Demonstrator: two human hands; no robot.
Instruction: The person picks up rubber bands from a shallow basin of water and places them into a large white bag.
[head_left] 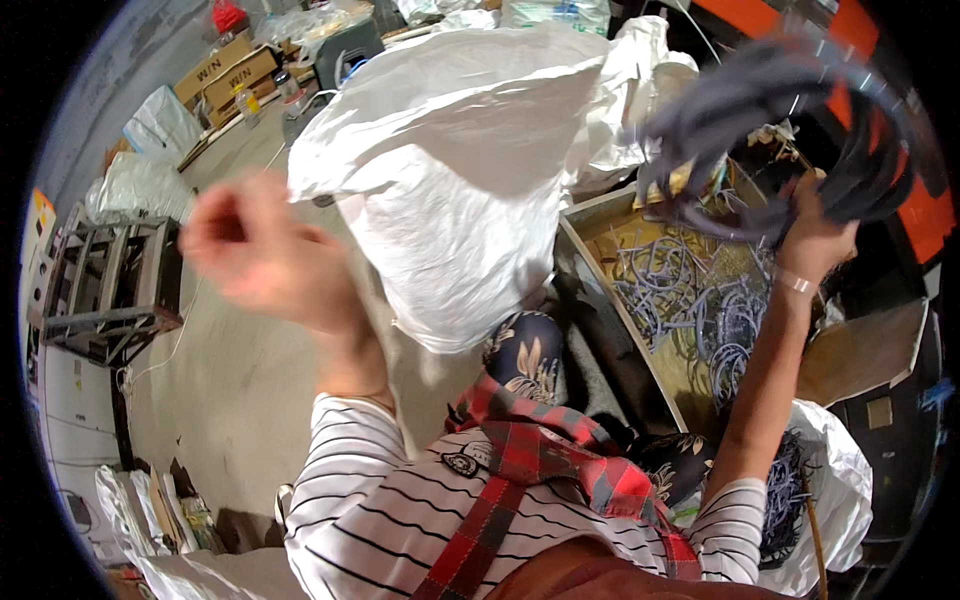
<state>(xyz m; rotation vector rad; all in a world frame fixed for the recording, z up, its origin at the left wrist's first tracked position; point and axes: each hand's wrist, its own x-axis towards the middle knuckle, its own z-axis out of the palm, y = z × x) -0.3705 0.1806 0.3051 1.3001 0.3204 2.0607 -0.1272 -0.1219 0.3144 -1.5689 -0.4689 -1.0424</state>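
One right hand [815,225] gripped one bundle of dark cable [765,85] over one tray [622,318] of loose cable pieces [735,315], right of one white sack [450,250]; one left hand [255,245], raised and blurred, showed no readable grip.

Coil [868,182] dark grey; sack [455,225] white; apron [600,452] checked red and black.

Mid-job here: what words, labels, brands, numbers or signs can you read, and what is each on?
Rear box: dark capitals, legible; I don't copy printed words.
Front box: likewise dark capitals.
Shirt badge: too small to read.
Plastic bag: green print, too small to read.
White sack: no readable text.
Cable coil: motion-blurred, no readable text.
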